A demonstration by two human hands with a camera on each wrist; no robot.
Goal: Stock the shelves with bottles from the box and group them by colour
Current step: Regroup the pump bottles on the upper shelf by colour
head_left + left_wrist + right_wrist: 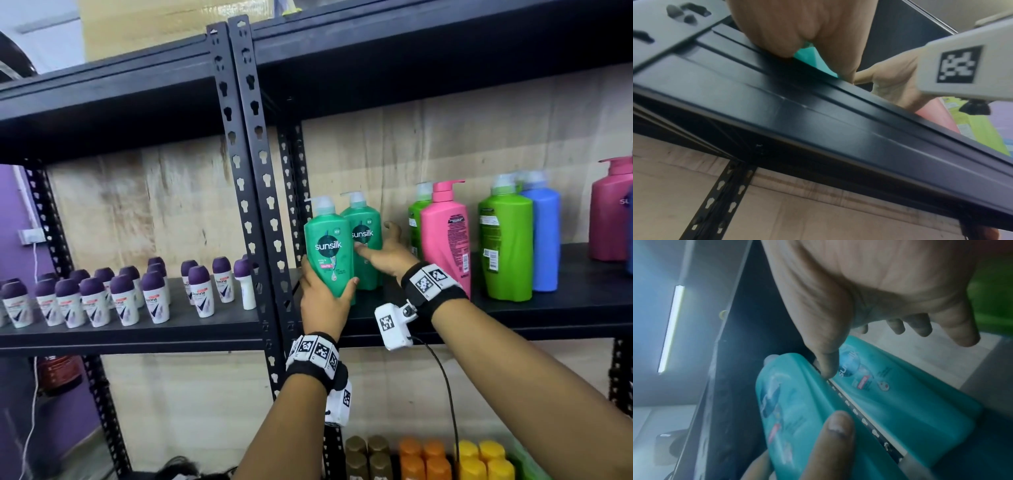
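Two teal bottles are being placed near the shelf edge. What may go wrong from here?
1. The front teal bottle, held low by the left hand, stands near the shelf lip; it might tip off when released.
2. The right hand on the rear teal bottle is close to the pink bottle and may knock it.

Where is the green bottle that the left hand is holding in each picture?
Head: the front teal-green bottle stands centre frame at the shelf's front edge, gripped low by the left hand.
Left wrist: only a teal sliver shows, upper middle, between the fingers above the shelf edge.
Right wrist: lower centre, left of its twin.
Shared landmark: the right hand beside it.
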